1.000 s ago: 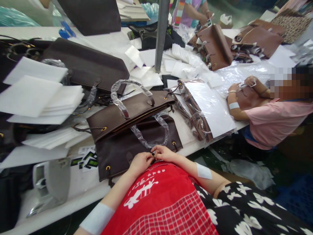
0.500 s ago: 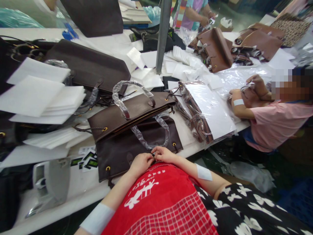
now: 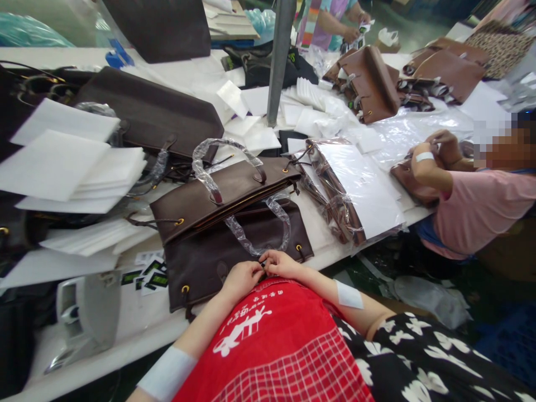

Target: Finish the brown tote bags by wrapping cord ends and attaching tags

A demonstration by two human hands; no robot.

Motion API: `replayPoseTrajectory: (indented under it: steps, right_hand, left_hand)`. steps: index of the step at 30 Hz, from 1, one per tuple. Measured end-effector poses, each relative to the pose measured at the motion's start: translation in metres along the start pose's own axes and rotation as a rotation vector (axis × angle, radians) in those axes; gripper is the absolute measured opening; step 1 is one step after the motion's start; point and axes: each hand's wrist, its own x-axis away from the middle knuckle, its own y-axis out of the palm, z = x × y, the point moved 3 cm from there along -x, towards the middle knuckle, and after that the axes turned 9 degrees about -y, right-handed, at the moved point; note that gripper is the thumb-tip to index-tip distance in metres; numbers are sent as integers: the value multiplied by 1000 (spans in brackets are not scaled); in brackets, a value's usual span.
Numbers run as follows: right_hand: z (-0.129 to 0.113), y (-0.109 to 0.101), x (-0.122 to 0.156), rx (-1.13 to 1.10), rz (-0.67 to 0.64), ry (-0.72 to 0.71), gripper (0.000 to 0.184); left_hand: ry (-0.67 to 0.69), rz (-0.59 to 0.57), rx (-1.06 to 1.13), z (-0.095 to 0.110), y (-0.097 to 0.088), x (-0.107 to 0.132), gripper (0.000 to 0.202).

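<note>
A grey post (image 3: 278, 61) stands among loose white sheets (image 3: 232, 99)

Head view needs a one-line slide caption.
Left hand and right hand meet at the near edge of a dark bag with plastic-wrapped handles, white sheets nearby.

From my station I see the handbag (image 3: 209, 245) on the table (image 3: 142, 312), cards (image 3: 157, 279) beside its left edge; stacked sheets (image 3: 50, 164) lie left of it, a wrapped package (image 3: 355, 184) right; behind it, a post (image 3: 277, 61) and, further left, a second bag (image 3: 159, 111).
</note>
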Motion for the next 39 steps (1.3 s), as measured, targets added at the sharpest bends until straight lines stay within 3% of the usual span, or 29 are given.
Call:
replayPoseTrajectory:
  steps: [10,20,28,31,34,37,39]
  right_hand:
    - [6,2,0,78,23,-75,25]
    - [-1,0,5,93,25,-150,15]
    - [-2,2,6,7,3,-87,20]
    - [0,-1,7,25,95,-14,21]
    - [-1,-16,12,150,324,8,22]
    - [-1,-34,25,178,497,84,26]
    - [3,-37,34,93,462,207,34]
  left_hand:
    - [12,2,-248,6,0,2,29]
    - [31,15,-188,9,3,0,31]
    - [54,11,-96,11,2,2,31]
    - [53,24,-40,12,1,2,30]
    - [-1,90,46,7,-8,3,28]
    - [-139,230,115,-13,-24,6,30]
    - [-240,285,181,-35,-35,10,32]
